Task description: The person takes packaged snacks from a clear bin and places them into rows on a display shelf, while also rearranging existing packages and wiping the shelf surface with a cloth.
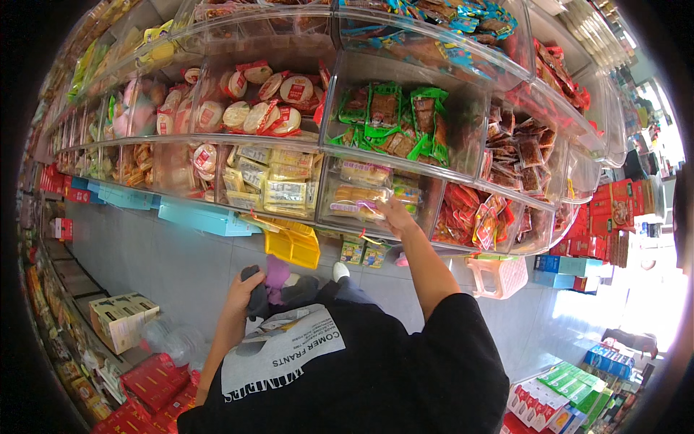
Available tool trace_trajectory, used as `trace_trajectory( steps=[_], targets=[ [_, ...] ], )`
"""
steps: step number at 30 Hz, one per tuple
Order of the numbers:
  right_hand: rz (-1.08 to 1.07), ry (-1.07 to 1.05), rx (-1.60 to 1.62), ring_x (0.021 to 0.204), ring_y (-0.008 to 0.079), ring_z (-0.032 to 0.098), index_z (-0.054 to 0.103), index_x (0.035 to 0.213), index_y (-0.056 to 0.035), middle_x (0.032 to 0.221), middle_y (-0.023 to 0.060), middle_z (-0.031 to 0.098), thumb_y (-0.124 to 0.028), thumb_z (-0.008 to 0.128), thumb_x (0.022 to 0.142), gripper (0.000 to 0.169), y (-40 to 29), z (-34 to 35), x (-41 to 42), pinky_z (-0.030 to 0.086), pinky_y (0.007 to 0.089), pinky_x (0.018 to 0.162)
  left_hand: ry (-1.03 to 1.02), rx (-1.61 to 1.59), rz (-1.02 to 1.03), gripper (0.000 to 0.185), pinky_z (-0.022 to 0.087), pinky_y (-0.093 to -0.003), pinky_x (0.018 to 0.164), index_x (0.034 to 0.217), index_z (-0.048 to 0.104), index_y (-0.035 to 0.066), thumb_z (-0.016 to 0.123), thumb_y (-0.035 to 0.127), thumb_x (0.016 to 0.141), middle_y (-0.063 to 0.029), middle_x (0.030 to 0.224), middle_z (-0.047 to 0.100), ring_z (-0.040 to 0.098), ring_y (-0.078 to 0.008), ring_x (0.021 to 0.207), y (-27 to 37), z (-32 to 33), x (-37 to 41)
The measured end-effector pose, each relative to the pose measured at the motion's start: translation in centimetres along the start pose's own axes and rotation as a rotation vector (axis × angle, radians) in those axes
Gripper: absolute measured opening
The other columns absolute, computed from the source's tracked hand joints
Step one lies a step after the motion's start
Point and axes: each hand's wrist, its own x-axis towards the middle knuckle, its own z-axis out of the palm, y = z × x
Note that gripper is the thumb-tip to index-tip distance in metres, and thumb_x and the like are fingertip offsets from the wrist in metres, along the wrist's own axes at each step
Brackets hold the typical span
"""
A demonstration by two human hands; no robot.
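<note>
My right hand [398, 218] reaches into a clear plastic bin [428, 214] in the low row of the display. Its fingers are on the right end of a clear-wrapped pack of small bread rolls [355, 199]. Another bread pack [364, 172] lies behind it, with green and yellow packets [406, 194] to the right. At the lower left, my left hand [248, 286] grips a dark grey cloth [256, 301] in front of my body. A purple cloth [276, 278] shows right beside it; I cannot tell if that hand holds it too.
Neighbouring bins hold pale wrapped bars [284, 192], round crackers [297, 89], green snack packs [385, 108] and red packets [488, 217]. Under the shelf edge are a yellow crate [293, 241], light blue boxes [203, 215] and a pink plastic stool [501, 276]. A carton [123, 320] and red bags [154, 382] stand left.
</note>
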Motion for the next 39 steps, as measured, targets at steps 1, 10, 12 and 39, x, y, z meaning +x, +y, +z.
trace_trajectory(
  steps=[1, 10, 12, 39],
  targets=[
    [-0.084, -0.042, 0.044, 0.075, 0.0129, 0.052, 0.042, 0.110, -0.0085, 0.103, 0.0027, 0.046, -0.026, 0.055, 0.083, 0.034, -0.6, 0.0, -1.7, 0.047, 0.0290, 0.066, 0.003, -0.007, -0.020, 0.015, 0.040, -0.0220, 0.059, 0.077, 0.055, 0.004, 0.061, 0.017, 0.075, 0.0010, 0.067, 0.052, 0.050, -0.0089, 0.066, 0.6, 1.0, 0.4],
    [-0.115, -0.603, 0.328, 0.100, 0.0148, 0.050, 0.036, 0.121, -0.0079, 0.111, 0.0038, 0.051, -0.018, 0.062, 0.078, 0.052, -0.6, 2.6, -5.9, 0.041, 0.0276, 0.086, -0.173, 0.126, 0.075, 0.035, 0.043, -0.0225, 0.067, 0.101, 0.054, -0.001, 0.065, 0.018, 0.073, -0.0022, 0.088, 0.056, 0.053, -0.0095, 0.076, 2.1, 8.4, 6.3],
    [-0.086, -0.621, 0.341, 0.102, 0.0155, 0.049, 0.035, 0.122, -0.0078, 0.112, 0.0043, 0.051, -0.017, 0.062, 0.078, 0.053, -0.6, 2.8, -6.3, 0.040, 0.0287, 0.088, -0.212, 0.143, 0.055, 0.035, 0.042, -0.0223, 0.066, 0.100, 0.055, 0.001, 0.064, 0.022, 0.074, -0.0029, 0.085, 0.058, 0.053, -0.0093, 0.074, 0.6, 7.8, 8.1],
    [-0.374, 0.474, -0.886, 0.078, 0.0323, 0.059, 0.058, 0.095, -0.0038, 0.083, 0.0193, 0.061, -0.036, 0.063, 0.068, 0.042, -1.1, -0.2, -1.8, 0.046, 0.0384, 0.069, -0.018, -0.051, -0.031, 0.026, 0.045, -0.0255, 0.057, 0.093, 0.057, 0.000, 0.062, 0.017, 0.075, -0.0052, 0.077, 0.058, 0.055, -0.0131, 0.062, 2.8, 8.4, 7.3]
  ],
)
